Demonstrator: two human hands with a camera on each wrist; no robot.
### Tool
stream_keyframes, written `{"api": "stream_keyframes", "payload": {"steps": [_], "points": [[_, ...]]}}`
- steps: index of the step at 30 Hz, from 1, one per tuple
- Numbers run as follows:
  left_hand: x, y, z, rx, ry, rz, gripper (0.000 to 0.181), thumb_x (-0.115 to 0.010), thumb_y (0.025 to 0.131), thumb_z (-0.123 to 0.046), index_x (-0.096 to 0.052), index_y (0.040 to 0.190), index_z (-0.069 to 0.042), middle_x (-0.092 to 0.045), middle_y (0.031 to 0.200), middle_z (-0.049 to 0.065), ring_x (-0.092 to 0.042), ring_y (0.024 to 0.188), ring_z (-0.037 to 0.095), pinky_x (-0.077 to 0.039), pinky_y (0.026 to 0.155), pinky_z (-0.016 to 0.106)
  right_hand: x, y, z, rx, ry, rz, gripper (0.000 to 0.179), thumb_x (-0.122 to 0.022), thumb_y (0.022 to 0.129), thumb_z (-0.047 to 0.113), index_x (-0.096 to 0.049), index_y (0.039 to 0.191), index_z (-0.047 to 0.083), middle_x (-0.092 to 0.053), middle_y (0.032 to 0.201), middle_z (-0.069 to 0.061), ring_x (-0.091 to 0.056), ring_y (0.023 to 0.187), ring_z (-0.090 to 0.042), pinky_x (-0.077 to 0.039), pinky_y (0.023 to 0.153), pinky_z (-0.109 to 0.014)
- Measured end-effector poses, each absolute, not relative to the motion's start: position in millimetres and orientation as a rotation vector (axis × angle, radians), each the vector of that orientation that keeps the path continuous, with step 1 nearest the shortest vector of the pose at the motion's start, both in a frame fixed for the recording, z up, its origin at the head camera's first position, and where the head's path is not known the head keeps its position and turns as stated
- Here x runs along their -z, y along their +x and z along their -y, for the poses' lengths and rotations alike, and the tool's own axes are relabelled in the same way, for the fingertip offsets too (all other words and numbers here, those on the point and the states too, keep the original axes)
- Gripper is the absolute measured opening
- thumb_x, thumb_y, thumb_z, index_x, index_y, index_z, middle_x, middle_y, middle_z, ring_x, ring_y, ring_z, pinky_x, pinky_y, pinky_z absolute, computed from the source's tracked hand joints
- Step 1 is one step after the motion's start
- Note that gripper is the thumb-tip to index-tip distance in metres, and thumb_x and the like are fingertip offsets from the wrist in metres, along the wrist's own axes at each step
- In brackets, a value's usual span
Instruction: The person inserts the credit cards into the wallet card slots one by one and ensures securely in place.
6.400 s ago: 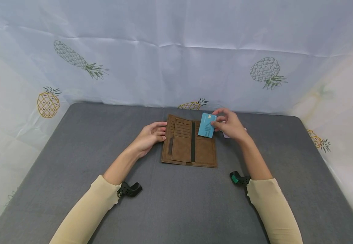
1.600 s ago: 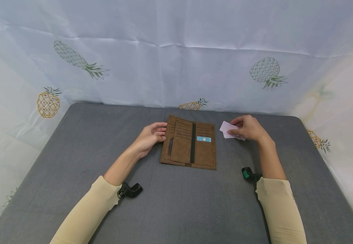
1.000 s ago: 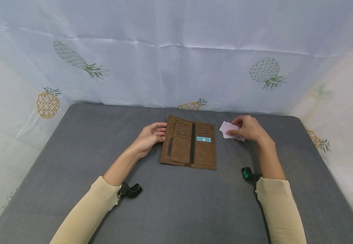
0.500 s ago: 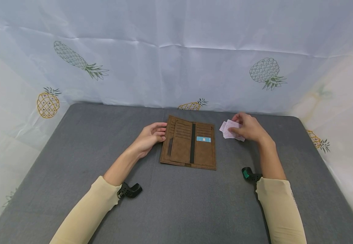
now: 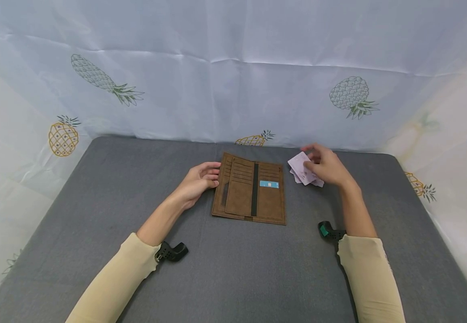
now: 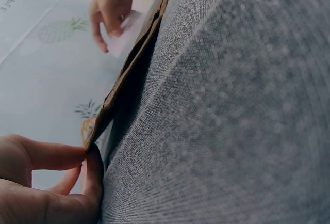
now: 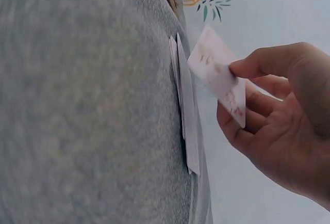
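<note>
A brown wallet [image 5: 271,205] lies spread on the grey table, a blue card [image 5: 269,184] sticking partly out of a slot in its right half. My left hand [image 5: 195,183] pinches the wallet's left edge between thumb and fingers; in the left wrist view that edge [image 6: 101,118] stands a little off the cloth. To the right of the wallet, my right hand [image 5: 327,168] holds a pale pink card [image 5: 299,166] by thumb and fingers, tilted above a few similar cards [image 5: 318,182]. Those cards lie flat in a small pile [image 7: 188,115] in the right wrist view.
The grey cloth table [image 5: 233,273] spreads around the wallet. Behind it hangs a pale curtain [image 5: 233,98] with pineapple prints. A black wrist mount [image 5: 173,251] juts from the left sleeve, and another black mount [image 5: 331,231] from the right.
The blue card, earlier in my right hand over the wallet, now sits in a slot. My right hand went right to the pink cards and has lifted one. The left hand stays put.
</note>
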State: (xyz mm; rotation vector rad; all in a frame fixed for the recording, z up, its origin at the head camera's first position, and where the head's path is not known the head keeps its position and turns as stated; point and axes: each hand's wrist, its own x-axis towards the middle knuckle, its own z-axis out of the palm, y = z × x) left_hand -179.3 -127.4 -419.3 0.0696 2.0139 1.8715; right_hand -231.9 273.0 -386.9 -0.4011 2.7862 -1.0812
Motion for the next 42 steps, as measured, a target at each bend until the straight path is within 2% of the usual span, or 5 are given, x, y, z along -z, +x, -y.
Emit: {"api": "stream_keyframes", "payload": {"steps": [13, 21, 27, 35, 42], "points": [[419.1, -179.0, 127.2, -1.865, 0.063, -2.021, 0.064, -0.056, 0.103, 0.011, -0.043, 0.163, -0.005, -0.047, 0.161, 0.023, -0.05, 0.148, 0.037, -0.048, 0.119, 0.043, 387.2, -230.4, -251.3, 1.447, -0.382, -2.647, 0.046, -0.064, 0.106, 0.006, -0.053, 0.15, -0.002, -0.071, 0.124, -0.032, -0.063, 0.079, -0.001, -0.049, 0.066, -0.021], [418.4, -179.0, 127.1, -1.87, 0.059, -2.019, 0.064, -0.056, 0.103, 0.01, -0.042, 0.164, -0.005, -0.046, 0.162, 0.023, -0.05, 0.148, 0.037, -0.048, 0.12, 0.044, 389.3, -229.7, -235.0, 1.589, -0.225, -2.597, 0.043, -0.067, 0.106, 0.01, -0.055, 0.146, 0.0, -0.075, 0.113, -0.015, -0.071, 0.083, -0.003, -0.056, 0.071, -0.023], [418.6, -179.1, 127.2, -1.867, 0.059, -2.024, 0.064, -0.056, 0.103, 0.01, -0.043, 0.163, -0.005, -0.047, 0.161, 0.023, -0.05, 0.146, 0.036, -0.049, 0.117, 0.04, 391.7, -229.7, -224.6, 1.636, -0.143, -2.567, 0.042, -0.065, 0.106, 0.009, -0.053, 0.144, -0.001, -0.073, 0.127, -0.029, -0.072, 0.086, -0.006, -0.061, 0.079, -0.027], [417.8, -178.9, 126.4, -1.87, 0.052, -2.02, 0.064, -0.056, 0.103, 0.011, -0.043, 0.163, -0.005, -0.047, 0.16, 0.023, -0.052, 0.144, 0.034, -0.053, 0.106, 0.027, 395.4, -231.5, -215.5, 1.627, -0.139, -2.541, 0.041, -0.067, 0.105, 0.008, -0.052, 0.141, -0.004, -0.072, 0.129, -0.033, -0.072, 0.089, -0.007, -0.061, 0.085, -0.024], [417.3, -178.7, 126.5, -1.867, 0.05, -2.019, 0.064, -0.055, 0.103, 0.011, -0.042, 0.163, -0.004, -0.046, 0.16, 0.024, -0.051, 0.145, 0.035, -0.051, 0.113, 0.035, 398.3, -232.8, -213.6, 1.582, -0.153, -2.504, 0.041, -0.067, 0.106, 0.006, -0.049, 0.141, -0.006, -0.071, 0.134, -0.033, -0.077, 0.095, -0.012, -0.063, 0.086, -0.024]]}}
